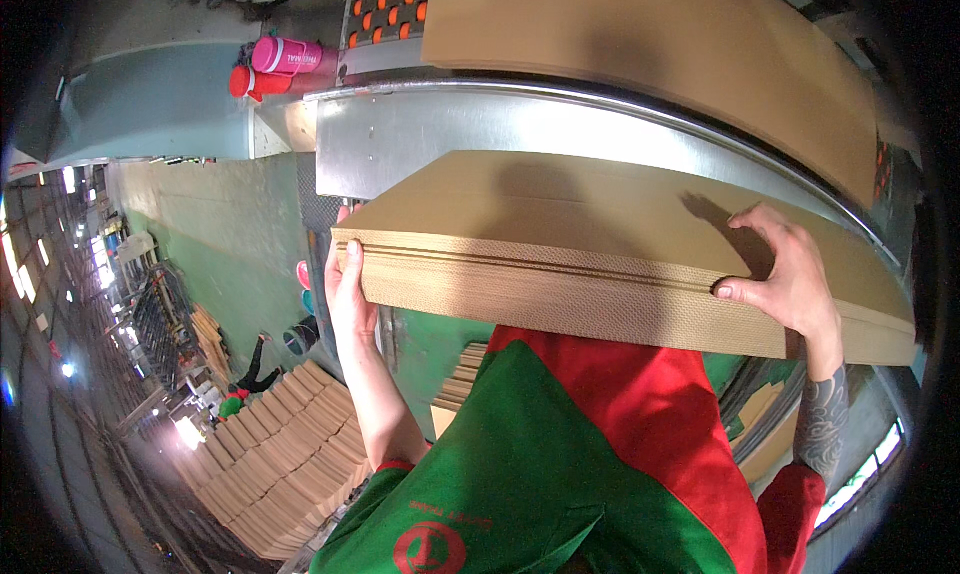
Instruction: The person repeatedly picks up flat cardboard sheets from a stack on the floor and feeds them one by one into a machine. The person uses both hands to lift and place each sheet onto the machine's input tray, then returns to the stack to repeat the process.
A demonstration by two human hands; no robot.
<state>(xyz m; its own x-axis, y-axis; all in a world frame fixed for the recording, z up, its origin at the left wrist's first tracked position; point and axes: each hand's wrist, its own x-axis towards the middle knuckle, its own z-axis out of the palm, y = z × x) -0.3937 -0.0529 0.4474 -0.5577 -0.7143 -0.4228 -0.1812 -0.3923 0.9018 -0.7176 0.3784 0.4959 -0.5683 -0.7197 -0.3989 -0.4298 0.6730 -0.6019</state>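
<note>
A thick stack of flat brown cardboard sheets (590,199) lies crosswise before me, its layered near edge close to my body. My left hand (348,286) grips the stack's left end; the thumb presses on the near edge and the fingers are mostly hidden behind the corner. Toward the right end, my right hand (790,269) has its thumb against the near edge, beside a thin dark gap between the layers. Its other fingers are spread and bent over the top sheet, and their shadow falls on the board.
Beyond the stack runs a shiny metal ledge (420,134), with another large cardboard sheet (650,24) behind it. Orange rollers (385,12) show at the back. A pink bottle (285,56) and a red one (250,82) stand at left. Piled cardboard (280,464) fills the lower left; a person (255,374) is near it.
</note>
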